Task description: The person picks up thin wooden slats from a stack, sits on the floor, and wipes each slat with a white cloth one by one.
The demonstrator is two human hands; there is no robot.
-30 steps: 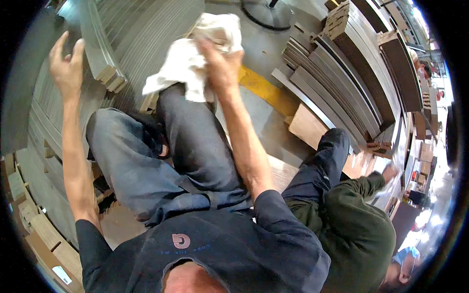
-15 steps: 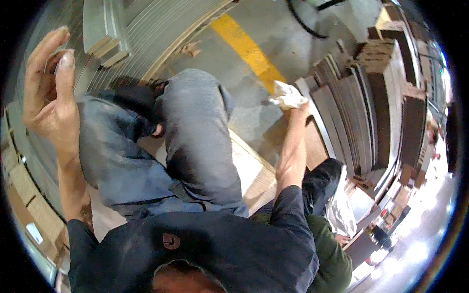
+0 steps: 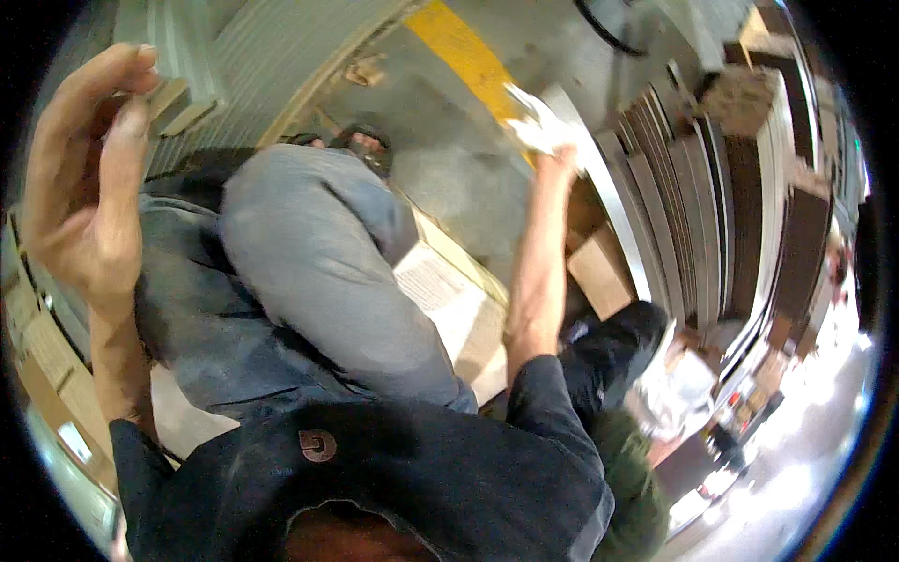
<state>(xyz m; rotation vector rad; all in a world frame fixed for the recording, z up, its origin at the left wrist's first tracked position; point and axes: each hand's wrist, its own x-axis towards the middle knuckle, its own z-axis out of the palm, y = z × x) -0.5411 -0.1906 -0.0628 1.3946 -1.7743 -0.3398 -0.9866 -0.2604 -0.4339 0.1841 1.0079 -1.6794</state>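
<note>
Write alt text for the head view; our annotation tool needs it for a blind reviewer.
Seen from above, a seated person's right hand holds a white cloth against a stack of long metal strips, while the left hand is raised, open and empty. Grey-trousered knees, a cardboard box and a concrete floor with a yellow line lie between them.

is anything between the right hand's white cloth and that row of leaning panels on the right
Nothing visible. The right hand holds the white cloth right at the edge of the nearest grey panel, with no object between them. The left hand is raised far off and holds nothing visible.
</note>
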